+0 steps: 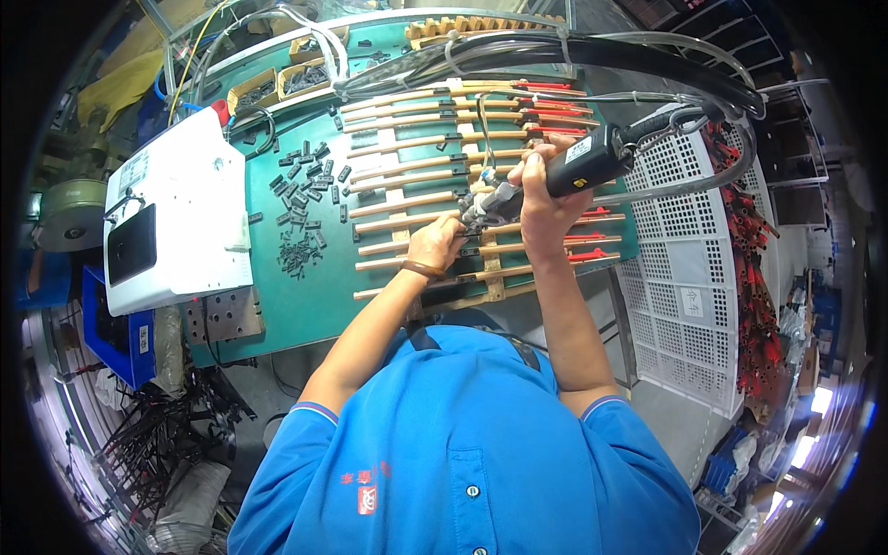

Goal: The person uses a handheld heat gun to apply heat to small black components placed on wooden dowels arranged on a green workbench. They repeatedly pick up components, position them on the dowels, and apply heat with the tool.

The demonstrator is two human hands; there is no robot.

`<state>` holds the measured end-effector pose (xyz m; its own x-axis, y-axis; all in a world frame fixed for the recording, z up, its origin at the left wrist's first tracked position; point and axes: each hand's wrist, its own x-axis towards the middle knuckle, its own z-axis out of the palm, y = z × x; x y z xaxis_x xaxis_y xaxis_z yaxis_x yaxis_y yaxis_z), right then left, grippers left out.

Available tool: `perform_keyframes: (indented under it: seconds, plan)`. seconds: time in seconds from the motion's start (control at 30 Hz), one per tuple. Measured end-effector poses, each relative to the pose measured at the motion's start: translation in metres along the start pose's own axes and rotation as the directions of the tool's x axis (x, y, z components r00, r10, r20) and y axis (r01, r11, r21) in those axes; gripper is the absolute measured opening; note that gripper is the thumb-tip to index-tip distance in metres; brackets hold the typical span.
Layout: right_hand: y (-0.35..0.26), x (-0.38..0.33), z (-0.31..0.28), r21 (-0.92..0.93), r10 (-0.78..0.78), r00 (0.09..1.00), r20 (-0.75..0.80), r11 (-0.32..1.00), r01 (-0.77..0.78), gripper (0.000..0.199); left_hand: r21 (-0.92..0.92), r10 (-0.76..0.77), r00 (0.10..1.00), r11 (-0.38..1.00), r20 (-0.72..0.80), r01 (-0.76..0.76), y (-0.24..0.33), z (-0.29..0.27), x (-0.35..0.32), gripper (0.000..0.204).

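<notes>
My right hand (548, 211) is wrapped around a black power screwdriver (590, 159) with a metal front end, tilted down toward the left. The tool's tip meets the row of slim wooden sticks (393, 222) near their middle. Beside that tip, my left hand (435, 244) is closed, its fingertips pinched together over one stick; what they hold there is hidden. Small black fittings sit on several sticks, and red pieces (592, 255) lie at their right ends. A wooden rack (494, 277) supports the sticks crosswise.
Loose black fittings (314, 174) and a pile of small screws (298, 255) lie on the green tabletop (268, 319). A white machine (176, 213) stands at the left. Bundled cables (518, 51) arch overhead to the tool. A white perforated crate (680, 305) stands at the right, a blue bin (139, 347) at the left.
</notes>
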<state>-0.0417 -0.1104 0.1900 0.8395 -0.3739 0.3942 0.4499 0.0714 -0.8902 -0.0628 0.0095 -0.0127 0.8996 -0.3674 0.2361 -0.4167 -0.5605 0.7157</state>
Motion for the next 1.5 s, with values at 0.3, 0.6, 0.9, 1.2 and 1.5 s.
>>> perform_keyframes:
  seconds: [0.3,0.6,0.9,1.2,1.5]
  plan:
    - [0.006,-0.006,-0.004,0.037,0.021,0.999,0.042,0.999,-0.023,0.038,0.012,-0.026,1.0,1.0,-0.002,0.026,0.004,-0.002,0.0,0.024]
    - [0.02,-0.011,-0.008,-0.015,0.011,1.0,0.003,1.0,-0.011,0.037,-0.018,-0.032,0.999,0.999,0.005,0.032,0.004,-0.002,0.001,0.021]
    - [0.023,-0.016,0.0,0.003,0.004,1.0,0.02,1.0,-0.004,0.037,0.1,0.034,0.999,0.994,-0.017,-0.032,-0.014,-0.017,-0.009,0.016]
    - [0.035,-0.026,0.003,-0.081,-0.089,0.996,0.013,0.993,0.09,0.017,0.076,0.086,0.996,0.994,-0.037,-0.083,-0.014,-0.025,-0.017,0.012]
    - [0.026,-0.02,0.007,-0.04,-0.033,0.999,0.004,0.999,0.033,0.018,0.087,0.114,0.993,0.99,-0.041,-0.111,-0.023,-0.02,-0.013,0.012]
